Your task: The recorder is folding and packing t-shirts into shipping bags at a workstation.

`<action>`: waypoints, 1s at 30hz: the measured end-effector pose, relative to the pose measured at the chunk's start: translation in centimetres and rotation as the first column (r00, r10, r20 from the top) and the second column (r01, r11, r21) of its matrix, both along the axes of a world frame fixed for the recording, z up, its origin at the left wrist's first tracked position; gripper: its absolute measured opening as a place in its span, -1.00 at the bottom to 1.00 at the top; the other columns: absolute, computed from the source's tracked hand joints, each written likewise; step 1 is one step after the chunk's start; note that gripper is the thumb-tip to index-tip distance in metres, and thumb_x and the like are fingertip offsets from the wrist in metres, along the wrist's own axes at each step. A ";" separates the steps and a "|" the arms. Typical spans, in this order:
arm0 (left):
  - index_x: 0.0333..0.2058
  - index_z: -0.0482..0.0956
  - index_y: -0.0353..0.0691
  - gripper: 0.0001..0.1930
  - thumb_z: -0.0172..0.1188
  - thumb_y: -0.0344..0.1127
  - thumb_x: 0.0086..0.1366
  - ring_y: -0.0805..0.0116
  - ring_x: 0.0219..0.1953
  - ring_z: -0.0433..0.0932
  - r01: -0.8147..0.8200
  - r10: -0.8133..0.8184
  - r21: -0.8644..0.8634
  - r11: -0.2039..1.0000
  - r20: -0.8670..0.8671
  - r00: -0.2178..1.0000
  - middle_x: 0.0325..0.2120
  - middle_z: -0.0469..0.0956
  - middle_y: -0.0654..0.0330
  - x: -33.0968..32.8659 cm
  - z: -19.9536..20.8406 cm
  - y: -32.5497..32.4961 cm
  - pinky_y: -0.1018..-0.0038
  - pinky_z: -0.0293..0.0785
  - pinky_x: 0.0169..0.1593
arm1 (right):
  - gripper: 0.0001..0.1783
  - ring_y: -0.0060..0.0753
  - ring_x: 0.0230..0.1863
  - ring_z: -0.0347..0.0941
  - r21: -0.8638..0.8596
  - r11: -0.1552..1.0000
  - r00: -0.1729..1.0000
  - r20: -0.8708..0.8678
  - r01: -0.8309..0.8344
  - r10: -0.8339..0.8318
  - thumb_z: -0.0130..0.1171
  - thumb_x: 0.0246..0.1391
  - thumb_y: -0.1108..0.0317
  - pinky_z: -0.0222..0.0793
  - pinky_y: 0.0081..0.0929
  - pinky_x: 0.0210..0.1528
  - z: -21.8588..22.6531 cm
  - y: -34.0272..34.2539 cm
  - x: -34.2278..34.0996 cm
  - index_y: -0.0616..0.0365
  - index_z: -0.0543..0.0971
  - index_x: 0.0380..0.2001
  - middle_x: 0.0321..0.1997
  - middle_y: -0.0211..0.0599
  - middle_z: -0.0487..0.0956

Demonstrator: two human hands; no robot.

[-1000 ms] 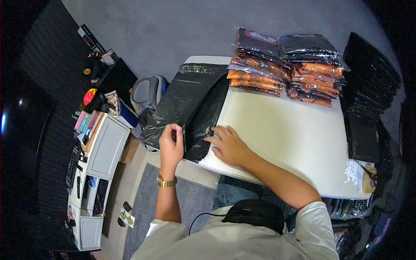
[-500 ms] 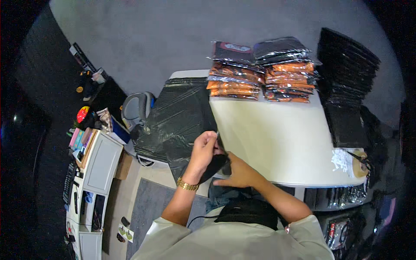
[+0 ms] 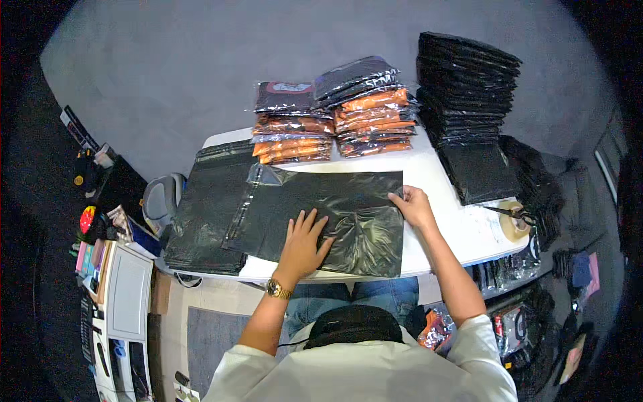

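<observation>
A black plastic mailing bag (image 3: pixel 355 194) lies flat across the table in front of me, its right half creased and shiny. My left hand (image 3: pixel 305 242) rests on it with the fingers spread. At the bag's right edge, my right hand (image 3: pixel 413 206) pinches the plastic between thumb and fingers. The bag's left end has a clear strip at its corner and overlaps a pile of similar black bags (image 3: pixel 197 214) on the left of the table.
Two piles of clear-wrapped orange and dark packets, left pile (image 3: pixel 295 127) and right pile (image 3: pixel 375 114), stand at the table's (image 3: pixel 435 251) far side. A tall stack of black packages (image 3: pixel 465 87) is at the right. Scissors (image 3: pixel 526 216) lie on a tape roll (image 3: pixel 514 229).
The bag that was bunched between my hands is now spread flat over the table's middle. My right hand has moved right to its edge; my left hand has opened onto it. The view has shifted.
</observation>
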State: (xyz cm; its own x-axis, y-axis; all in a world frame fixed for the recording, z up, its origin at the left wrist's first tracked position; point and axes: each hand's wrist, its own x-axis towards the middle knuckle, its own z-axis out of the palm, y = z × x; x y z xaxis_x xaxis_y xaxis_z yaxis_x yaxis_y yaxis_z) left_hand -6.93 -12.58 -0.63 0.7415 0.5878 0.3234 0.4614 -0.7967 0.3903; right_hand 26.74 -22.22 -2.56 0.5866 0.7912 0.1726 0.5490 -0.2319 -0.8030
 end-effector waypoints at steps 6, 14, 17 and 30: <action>0.50 0.32 -0.07 -0.30 0.11 0.12 0.51 -0.35 0.56 0.07 -0.021 0.032 0.078 0.997 -0.145 0.989 0.53 0.17 -0.19 0.2 -0.5 -3.4 -0.29 -0.08 0.54 | -0.46 0.13 -0.51 0.55 0.104 0.990 0.985 0.132 0.093 -0.106 0.31 0.34 0.03 0.41 -0.03 -0.36 0.7 0.6 -0.2 0.33 0.56 -0.52 -0.55 0.15 0.56; 0.51 0.30 -0.01 -0.22 0.16 0.24 0.45 -0.30 0.58 0.04 -0.005 -0.004 -0.047 0.999 -0.190 0.982 0.57 0.11 -0.13 1.1 1.1 -3.3 -0.34 -0.11 0.53 | -0.62 -0.35 -0.59 0.36 0.153 0.981 0.989 0.069 0.120 -0.132 0.49 0.17 0.20 0.38 -0.27 -0.41 -1.3 -0.1 5.2 0.28 0.60 -0.48 -0.64 -0.10 0.52; 0.50 0.32 0.03 -0.22 0.18 0.26 0.44 -0.28 0.58 0.03 -0.066 0.078 0.066 0.996 -0.205 0.976 0.56 0.14 -0.07 0.6 0.7 -1.6 -0.38 -0.12 0.52 | -0.60 -0.41 -0.58 0.27 0.141 0.982 0.989 0.053 0.126 -0.135 0.48 0.20 0.17 0.33 -0.30 -0.43 -1.2 0.3 5.5 0.28 0.61 -0.48 -0.64 -0.15 0.47; 0.37 0.51 0.01 -0.45 0.19 0.02 0.49 -0.16 0.54 0.18 -0.199 0.206 0.085 0.976 -0.087 0.975 0.47 0.34 0.02 2.0 -0.7 -1.0 -0.30 -0.04 0.52 | -0.54 -0.11 -0.58 0.51 -0.043 0.990 0.965 0.229 0.137 -0.124 0.54 0.08 0.09 0.42 -0.15 -0.39 0.9 -1.1 2.3 0.27 0.60 -0.53 -0.60 -0.01 0.57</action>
State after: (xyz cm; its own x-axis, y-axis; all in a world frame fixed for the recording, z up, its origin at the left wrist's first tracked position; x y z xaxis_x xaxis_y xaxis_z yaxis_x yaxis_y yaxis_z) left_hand -4.90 -13.62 -1.36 0.6390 0.7054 0.3068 0.6479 -0.7086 0.2796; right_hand 29.00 -23.37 -1.68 0.6368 0.7228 0.2685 0.6762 -0.3561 -0.6449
